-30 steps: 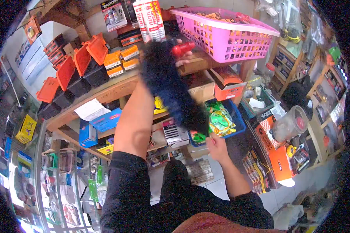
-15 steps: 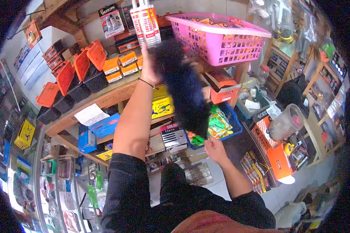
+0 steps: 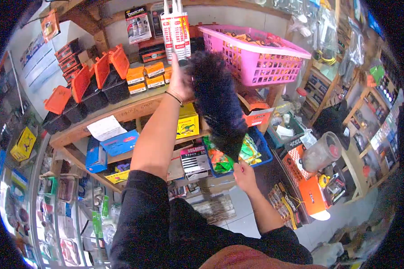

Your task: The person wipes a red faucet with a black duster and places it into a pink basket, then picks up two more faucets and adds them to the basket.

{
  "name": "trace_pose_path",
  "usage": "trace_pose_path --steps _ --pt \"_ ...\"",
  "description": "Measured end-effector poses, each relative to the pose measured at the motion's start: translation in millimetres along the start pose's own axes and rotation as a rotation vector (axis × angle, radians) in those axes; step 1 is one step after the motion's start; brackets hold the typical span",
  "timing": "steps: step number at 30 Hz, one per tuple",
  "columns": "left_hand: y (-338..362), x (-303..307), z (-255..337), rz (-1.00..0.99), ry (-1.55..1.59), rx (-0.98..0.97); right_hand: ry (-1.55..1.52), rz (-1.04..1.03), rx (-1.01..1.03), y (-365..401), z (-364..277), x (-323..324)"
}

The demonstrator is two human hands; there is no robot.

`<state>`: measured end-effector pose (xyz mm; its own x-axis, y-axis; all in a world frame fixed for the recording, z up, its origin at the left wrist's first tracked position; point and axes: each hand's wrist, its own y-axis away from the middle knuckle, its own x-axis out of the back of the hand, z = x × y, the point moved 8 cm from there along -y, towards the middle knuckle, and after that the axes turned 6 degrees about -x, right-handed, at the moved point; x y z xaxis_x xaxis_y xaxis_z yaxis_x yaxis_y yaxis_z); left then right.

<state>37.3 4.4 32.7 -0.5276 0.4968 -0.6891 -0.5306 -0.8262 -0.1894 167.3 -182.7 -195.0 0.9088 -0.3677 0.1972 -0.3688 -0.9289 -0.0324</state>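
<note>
My right hand (image 3: 245, 176) is closed around the handle end of a dark, fluffy duster (image 3: 217, 98). The duster slants up and to the left, its head in front of the shelf between my two hands. My left hand (image 3: 181, 83) is raised beside the white silicone sealant tubes (image 3: 175, 36), a straight finger right at their lower part. Part of that hand is hidden behind the duster's tip. The tubes stand upright, nozzles up, on the upper shelf (image 3: 139, 105).
A pink basket (image 3: 274, 67) filled with small packs stands right of the duster. Small orange boxes (image 3: 155, 75) and black bins with orange lids (image 3: 80, 83) line the shelf on the left. Below is a blue tray (image 3: 267, 154) of green packets. A clear jar (image 3: 321, 152) stands at right.
The duster's head shows a little lower and to the right. My right hand has shifted slightly down and left, while my left stays beside the tubes. The whole view has shifted slightly.
</note>
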Motion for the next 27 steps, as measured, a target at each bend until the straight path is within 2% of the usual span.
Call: trace_pose_path --steps 2,4,5,6,8,10,12,13,14,16,18,19,20,22,24,26,27 --pt "-13.3 1.7 2.2 -0.145 0.005 -0.098 0.104 -0.008 0.065 10.6 -11.5 -6.3" --pt "-34.0 6.5 -3.2 -0.595 -0.039 -0.003 0.197 0.004 0.129 20.3 -19.6 -7.4" --pt "-14.8 -16.9 -1.3 -0.860 0.111 0.105 0.223 0.055 0.169 22.0 -21.1 -4.0" --pt "-9.8 -25.0 -3.6 -0.873 0.108 0.114 0.251 0.104 0.207 23.9 -21.6 -1.5" --pt "-13.8 -8.9 -9.9 -0.388 0.159 0.055 0.203 0.139 0.165 29.8 -19.4 0.6" --pt "-10.8 -9.7 -13.8 -0.418 0.129 0.050 0.246 0.177 0.154 39.8 -33.5 1.7" --pt "-12.7 1.8 -24.2 -0.524 -0.491 -0.082 0.324 0.208 0.187 62.4 -43.0 1.0" --pt "1.1 4.4 -32.5 -0.492 -0.203 0.022 0.323 0.182 0.158 72.7 -36.0 -0.9" --pt "26.6 -13.1 -25.6 -0.521 -0.209 0.024 0.327 0.161 0.149 76.9 -36.8 -2.6" --pt "69.7 -16.1 -8.0 -0.355 0.267 0.069 0.294 0.241 0.120 99.5 -35.7 -3.5" --pt "92.6 7.1 -9.4 -0.295 0.109 0.125 0.330 0.270 0.129 118.3 -26.6 -17.9" --pt "88.7 39.8 -19.3 -0.140 0.068 0.204 0.336 0.239 0.086 127.4 -21.2 -26.9" --pt "100.1 50.1 -16.0 -0.113 0.091 0.208 0.339 0.204 0.036 135.2 -15.3 -35.7" --pt "129.8 43.5 -4.8 -0.296 0.120 0.203 0.317 0.233 0.001 144.0 -3.8 -37.3" --pt "144.2 68.1 -2.0 -0.239 0.115 0.214 0.293 0.288 -0.040 159.0 -1.0 -40.3" --pt "153.1 89.2 -9.2 -0.185 0.059 0.237 0.417 0.194 -0.042 176.8 -13.2 -58.2" --pt "155.3 83.0 -14.9 -0.262 0.207 0.212 0.456 0.151 -0.061 186.3 -11.1 -66.4"
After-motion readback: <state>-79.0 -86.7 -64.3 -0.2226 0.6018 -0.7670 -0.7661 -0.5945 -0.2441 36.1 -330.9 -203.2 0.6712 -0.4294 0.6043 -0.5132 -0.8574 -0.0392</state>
